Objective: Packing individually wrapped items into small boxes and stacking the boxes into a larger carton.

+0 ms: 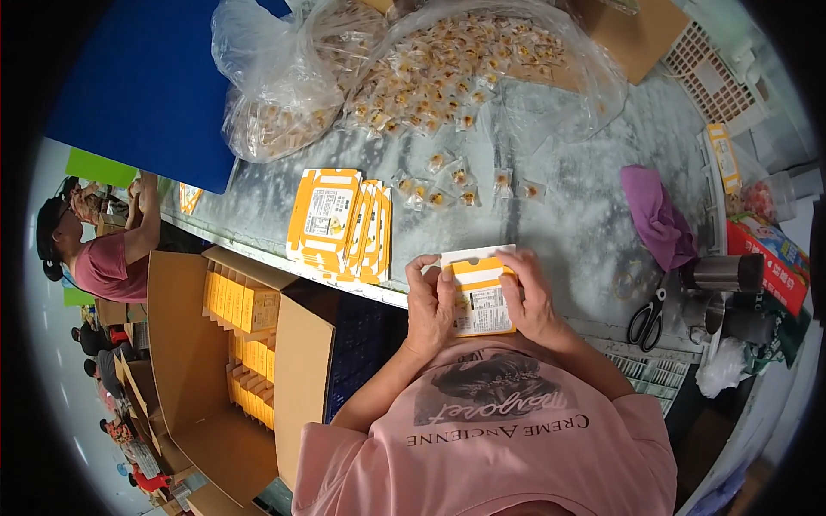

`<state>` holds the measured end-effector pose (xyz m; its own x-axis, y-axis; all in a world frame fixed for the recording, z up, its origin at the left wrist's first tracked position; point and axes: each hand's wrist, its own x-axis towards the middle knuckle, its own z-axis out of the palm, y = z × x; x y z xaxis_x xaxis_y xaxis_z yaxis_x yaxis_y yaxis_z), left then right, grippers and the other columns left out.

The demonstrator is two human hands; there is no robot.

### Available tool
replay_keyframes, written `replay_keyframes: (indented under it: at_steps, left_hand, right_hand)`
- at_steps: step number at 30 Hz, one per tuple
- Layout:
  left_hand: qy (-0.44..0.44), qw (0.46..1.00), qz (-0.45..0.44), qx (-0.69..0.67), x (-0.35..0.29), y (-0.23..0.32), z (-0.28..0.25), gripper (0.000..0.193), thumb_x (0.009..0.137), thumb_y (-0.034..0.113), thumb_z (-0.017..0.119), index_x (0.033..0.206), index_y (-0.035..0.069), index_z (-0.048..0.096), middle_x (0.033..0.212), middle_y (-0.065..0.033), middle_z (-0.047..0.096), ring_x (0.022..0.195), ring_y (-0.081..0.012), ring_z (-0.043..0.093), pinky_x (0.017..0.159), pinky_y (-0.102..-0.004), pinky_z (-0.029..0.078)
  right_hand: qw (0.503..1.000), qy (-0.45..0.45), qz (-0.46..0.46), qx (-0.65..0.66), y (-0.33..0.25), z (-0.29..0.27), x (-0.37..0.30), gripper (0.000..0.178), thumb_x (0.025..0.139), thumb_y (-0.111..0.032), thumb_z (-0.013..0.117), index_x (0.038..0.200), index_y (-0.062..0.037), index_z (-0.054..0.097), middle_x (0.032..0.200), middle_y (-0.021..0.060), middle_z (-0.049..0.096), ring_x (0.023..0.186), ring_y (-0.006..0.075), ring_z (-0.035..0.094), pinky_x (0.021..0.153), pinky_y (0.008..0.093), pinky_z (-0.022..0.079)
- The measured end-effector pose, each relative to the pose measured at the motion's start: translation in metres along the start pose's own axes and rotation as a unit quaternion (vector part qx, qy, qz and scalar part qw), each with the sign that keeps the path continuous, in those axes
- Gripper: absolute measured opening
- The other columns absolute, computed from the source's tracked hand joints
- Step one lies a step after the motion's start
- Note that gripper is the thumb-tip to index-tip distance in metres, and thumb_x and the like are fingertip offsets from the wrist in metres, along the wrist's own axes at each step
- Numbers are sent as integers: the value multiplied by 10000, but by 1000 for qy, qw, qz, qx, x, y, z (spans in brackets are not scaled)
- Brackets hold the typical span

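A small yellow-and-white carton (483,311) is upright in front of my chest, at the table's near edge. My left hand (432,303) grips its left side, thumb on the front panel. On the other side my right hand (532,299) closes around the top right corner, its fingers over the upper flap. A white edge stands up behind the carton's notched top. Left of my hands lies a stack of flat yellow-and-white cartons (328,215). Several small clear sachets with a yellow-brown piece inside (437,196) are scattered beyond my hands.
Large clear plastic bags of sachets (439,73) fill the far side. An open cardboard box (185,361) with rows of yellow cartons (245,301) stands at left. Right are a purple cloth (654,215), black scissors (647,322) and a metal cup (727,273). Another person (112,258) works far left.
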<state>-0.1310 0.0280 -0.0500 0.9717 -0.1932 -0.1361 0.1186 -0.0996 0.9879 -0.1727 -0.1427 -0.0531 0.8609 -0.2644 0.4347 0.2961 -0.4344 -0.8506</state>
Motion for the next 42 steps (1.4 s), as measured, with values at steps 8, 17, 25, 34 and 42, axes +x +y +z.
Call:
replay_keyframes:
  at_steps: [8,17,25,34,42]
  left_hand:
    - [-107,937,187,274,-3,-9,-20,214,1021,207,547,1075,1,537,909,-194,575,695,-338,571,646,-348,493]
    - [-94,995,5,-20,2,6,-24,634,996,170,606,1489,10,240,1084,-129,587,914,-137,591,754,-254,506]
    - [-83,994,55,37,-32,50,-63,626,934,103,677,1426,-51,321,1140,-147,614,982,-150,575,839,-277,488]
    - [334,814,92,466,-96,96,-268,497,905,50,624,1366,0,444,1140,-236,613,1034,-371,631,820,-439,527]
    - [243,768,-14,592,-59,-60,-370,374,884,143,649,1205,12,508,1100,-224,569,1026,-411,584,845,-483,502]
  right_hand:
    - [978,-178,1,-107,7,-18,-13,192,904,-11,594,1093,16,604,1057,193,546,898,336,607,766,369,506]
    - [978,-20,170,118,20,11,-45,378,1020,-160,519,1358,-1,460,1243,125,568,1066,172,566,917,302,464]
    - [963,-46,171,201,6,66,-9,335,1075,-260,418,1300,-19,482,995,41,602,854,90,537,759,249,467]
    - [920,-242,246,184,23,82,-13,369,1057,-227,462,1355,-9,469,973,112,661,649,100,596,546,223,507]
    - [923,-250,246,158,30,90,-15,298,1022,-155,517,1274,3,533,959,104,672,634,97,604,533,226,497]
